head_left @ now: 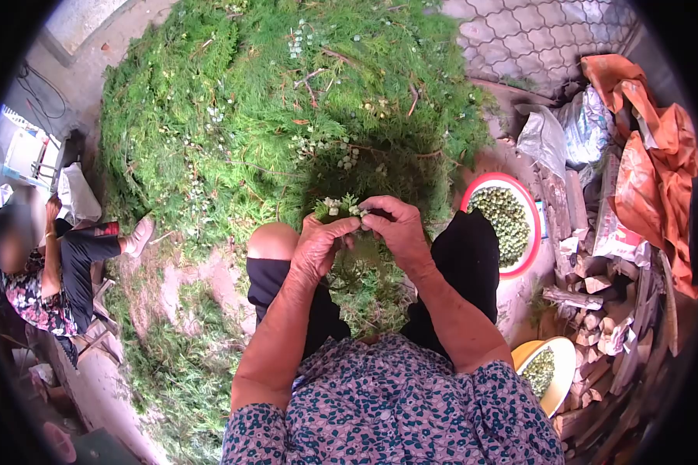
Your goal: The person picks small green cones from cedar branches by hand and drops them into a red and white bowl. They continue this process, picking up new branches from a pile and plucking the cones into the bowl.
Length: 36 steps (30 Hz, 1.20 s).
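Between my knees, my left hand (323,242) is closed on a small green conifer sprig (332,208) with pale round cones on it. My right hand (398,229) meets it from the right, thumb and forefinger pinched at the cones on the sprig. Whether a loose cone sits in that pinch is too small to tell. In front of both hands spreads a large heap of green conifer branches (233,101), dotted with pale cone clusters. By my right knee stands a red-rimmed white basin (534,232) holding many small green cones.
A yellow basin (570,376) with more cones is at my right hip. Split firewood (593,333), an orange sack (651,186) and plastic bags (582,128) line the right side. At left sits another person (50,283). Loose green sprigs (186,372) litter the floor.
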Available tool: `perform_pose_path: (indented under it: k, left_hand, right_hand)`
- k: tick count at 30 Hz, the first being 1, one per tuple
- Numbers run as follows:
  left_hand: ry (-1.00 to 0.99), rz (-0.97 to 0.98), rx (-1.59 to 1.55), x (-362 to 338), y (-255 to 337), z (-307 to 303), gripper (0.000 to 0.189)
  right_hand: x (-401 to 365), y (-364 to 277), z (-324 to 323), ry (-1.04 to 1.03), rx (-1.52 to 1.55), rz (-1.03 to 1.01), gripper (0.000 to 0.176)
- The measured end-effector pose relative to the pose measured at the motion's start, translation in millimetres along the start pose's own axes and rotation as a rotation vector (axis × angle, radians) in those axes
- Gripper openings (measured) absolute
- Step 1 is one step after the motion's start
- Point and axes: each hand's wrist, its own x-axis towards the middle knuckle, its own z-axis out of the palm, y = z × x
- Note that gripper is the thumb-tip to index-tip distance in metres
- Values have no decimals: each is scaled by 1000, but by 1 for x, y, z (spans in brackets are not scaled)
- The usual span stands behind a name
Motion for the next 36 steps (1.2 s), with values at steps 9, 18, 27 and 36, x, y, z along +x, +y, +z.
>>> perform_pose_path:
  k: [9,18,27,36]
  left_hand:
    - [22,12,1,2,-7,-4,10]
    - [10,141,378,2,-15,-6,12]
    - [-69,151,765,14,-29,-33,15]
    - [19,78,356,-1,-13,-1,14]
  right_hand:
    - [1,2,-1,21,139,133,15]
    - [3,-2,2,-71,130,160,22]
    - [1,6,-7,-75,460,355,12]
    - [1,-9,-6,10,604,284,13]
